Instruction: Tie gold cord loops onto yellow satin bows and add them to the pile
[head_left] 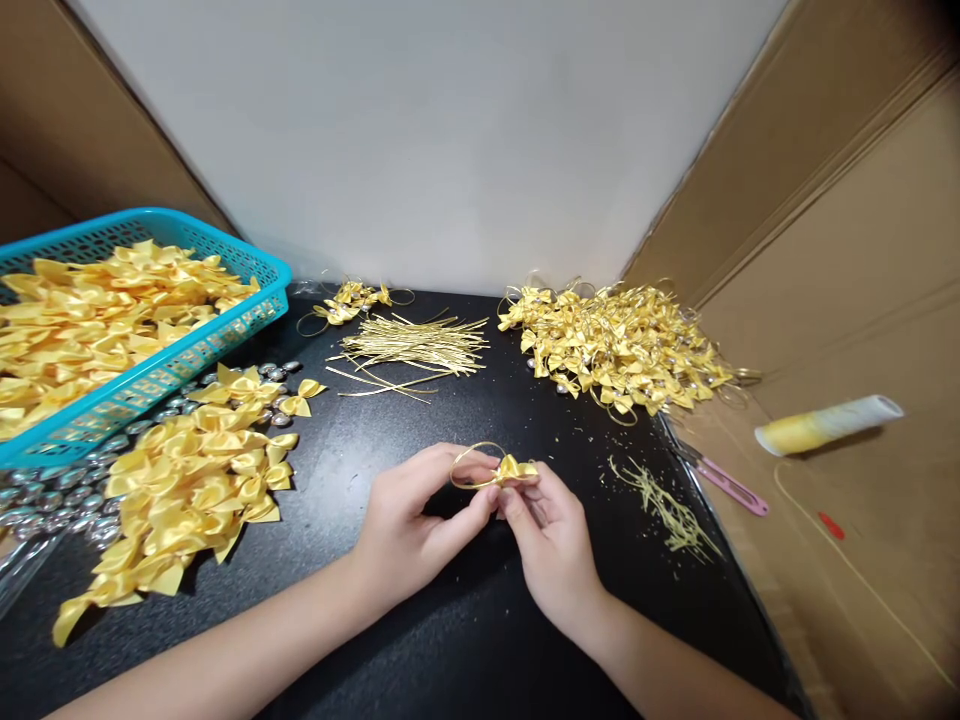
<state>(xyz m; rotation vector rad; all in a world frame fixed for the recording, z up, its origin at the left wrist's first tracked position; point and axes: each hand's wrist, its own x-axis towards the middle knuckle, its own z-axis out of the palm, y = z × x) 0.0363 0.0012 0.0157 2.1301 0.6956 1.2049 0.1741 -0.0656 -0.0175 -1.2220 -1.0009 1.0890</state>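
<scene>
Over the middle of the black tabletop, my left hand (427,510) and my right hand (551,535) meet around one small yellow ribbon bow (517,467). A thin gold tie (469,450) forms a round loop on the bow's left side, passing over my left fingers. Both thumbs and fingertips pinch at the bow's lower edge, hiding where the tie joins it. Beyond my hands lies a bundle of straight gold ties (416,342). To the left is a heap of loose yellow bows (195,475).
A blue plastic basket (281,285) full of bows stands at left, with silvery beads (67,500) beside it. Looped bows (615,345) are piled at back right. Tie scraps (667,510) and a pink-handled cutter (731,487) lie right, near a yellow-white tube (829,425) on cardboard.
</scene>
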